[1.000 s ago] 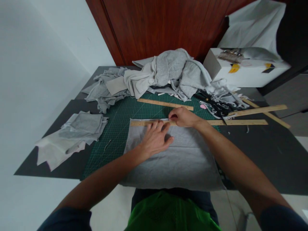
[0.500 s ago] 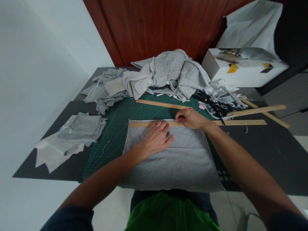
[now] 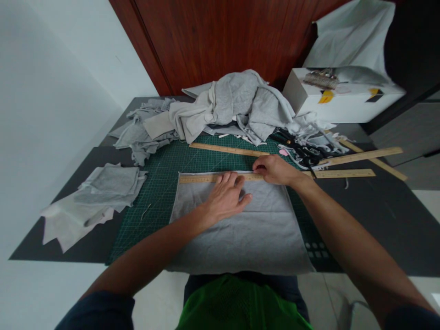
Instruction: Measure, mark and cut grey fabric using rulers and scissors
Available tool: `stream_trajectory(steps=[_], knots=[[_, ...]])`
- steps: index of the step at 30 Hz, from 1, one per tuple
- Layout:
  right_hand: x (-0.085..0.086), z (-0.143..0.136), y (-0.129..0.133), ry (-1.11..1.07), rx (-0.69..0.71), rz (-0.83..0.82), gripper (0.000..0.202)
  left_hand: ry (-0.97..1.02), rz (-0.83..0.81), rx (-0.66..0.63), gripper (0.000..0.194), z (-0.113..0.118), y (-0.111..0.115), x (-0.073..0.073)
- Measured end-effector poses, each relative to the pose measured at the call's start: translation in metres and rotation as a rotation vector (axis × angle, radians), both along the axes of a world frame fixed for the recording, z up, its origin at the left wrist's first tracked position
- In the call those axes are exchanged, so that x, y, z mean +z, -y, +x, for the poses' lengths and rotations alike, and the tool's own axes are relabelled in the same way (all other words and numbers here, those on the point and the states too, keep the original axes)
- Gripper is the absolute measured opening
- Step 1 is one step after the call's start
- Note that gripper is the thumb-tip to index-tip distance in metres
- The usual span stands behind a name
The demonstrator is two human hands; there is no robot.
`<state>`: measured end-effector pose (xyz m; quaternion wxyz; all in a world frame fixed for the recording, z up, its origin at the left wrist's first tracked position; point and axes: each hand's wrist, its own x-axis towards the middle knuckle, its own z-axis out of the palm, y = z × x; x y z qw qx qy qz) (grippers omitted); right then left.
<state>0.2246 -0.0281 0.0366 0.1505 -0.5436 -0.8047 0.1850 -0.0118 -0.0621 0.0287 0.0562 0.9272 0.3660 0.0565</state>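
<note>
A grey cloth [image 3: 247, 233] lies spread out in front of me, its near edge reaching the table's front. Along its far edge runs a long wooden ruler [image 3: 195, 179], which extends past the cloth to the right. My left hand [image 3: 225, 195] rests flat on the ruler and cloth, thumb apart from the fingers. At the cloth's far edge, by the ruler, my right hand [image 3: 275, 169] is closed in a pinch. Whatever its fingertips may hold is too small or hidden to make out.
A green cutting mat [image 3: 161, 183] lies under the cloth. Behind it are a second wooden ruler [image 3: 227, 149], a heap of grey cloth [image 3: 237, 101], black scissors [image 3: 305, 153] and a white box [image 3: 343, 101]. Folded cloth pieces [image 3: 106, 188] lie at the left.
My right hand has moved slightly rightward along the ruler and the cloth's far edge. The left hand stays pressed on the ruler, shifted a little right. The whole view has shifted slightly.
</note>
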Motion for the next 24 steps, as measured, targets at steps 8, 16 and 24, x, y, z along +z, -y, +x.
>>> stream_trajectory(steps=[8,16,24], knots=[[0.000,0.005,0.001,0.031,0.002,-0.005,0.023,0.023,-0.017,-0.061,0.045,0.011,-0.002,-0.001],[0.002,0.006,0.005,0.024,-0.018,0.021,0.024,-0.025,0.059,-0.046,0.051,0.017,0.002,-0.002],[-0.006,0.033,0.009,0.030,-0.038,0.043,0.020,0.032,0.013,-0.093,0.043,0.026,-0.001,-0.002]])
